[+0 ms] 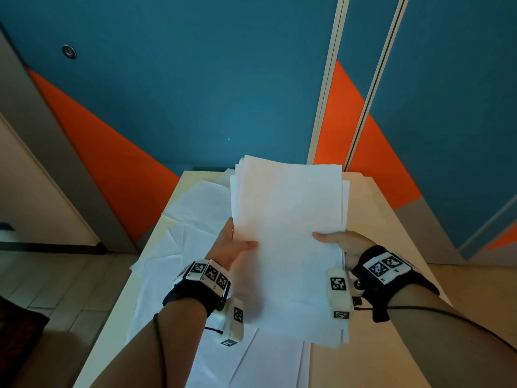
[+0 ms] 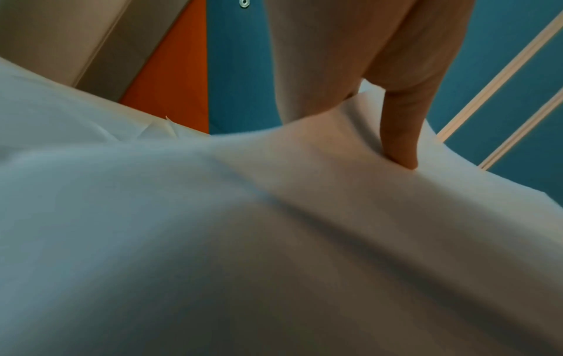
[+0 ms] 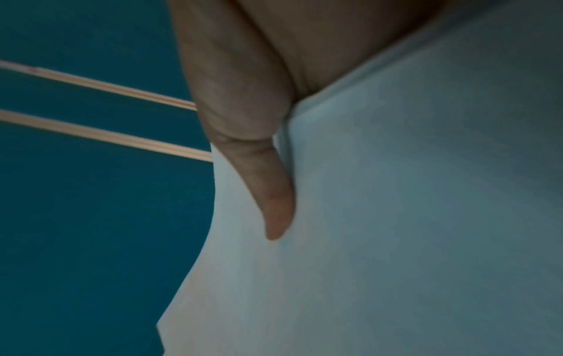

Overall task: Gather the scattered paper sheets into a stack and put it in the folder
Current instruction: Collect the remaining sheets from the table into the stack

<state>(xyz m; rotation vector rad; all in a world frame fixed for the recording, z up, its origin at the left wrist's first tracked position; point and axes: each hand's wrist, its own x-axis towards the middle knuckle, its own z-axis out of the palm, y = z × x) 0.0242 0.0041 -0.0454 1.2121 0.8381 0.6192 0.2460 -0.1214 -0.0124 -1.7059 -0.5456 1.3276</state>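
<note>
Head view: a person holds a stack of plain white paper sheets (image 1: 288,233) above a pale beige tabletop (image 1: 372,219), one hand on each long side. The left hand (image 1: 230,247) grips the stack's left edge, its thumb lying across the top sheet; the fingers go under the paper and are hidden. The right hand (image 1: 342,242) grips the right edge the same way, thumb on top and pointing inward. The sheets' edges are not yet flush, several corners stepping out at the far end. More loose white sheets (image 1: 190,219) lie spread on the tabletop beneath and to the left of the stack, some creased. Black wrist straps with white coded marker blocks (image 1: 208,273) sit on both wrists. Behind the tabletop rises a teal and orange wall (image 1: 195,93).

Left wrist view: the white paper fills most of the picture, bulging toward the lens. One of the fingers (image 2: 402,135) presses down onto the sheet near its far edge, with the palm above it.

Right wrist view: the paper's surface runs along the right side, and the thumb (image 3: 274,197) lies flat against it, pinning the edge; the remaining fingers are out of sight behind the stack.
</note>
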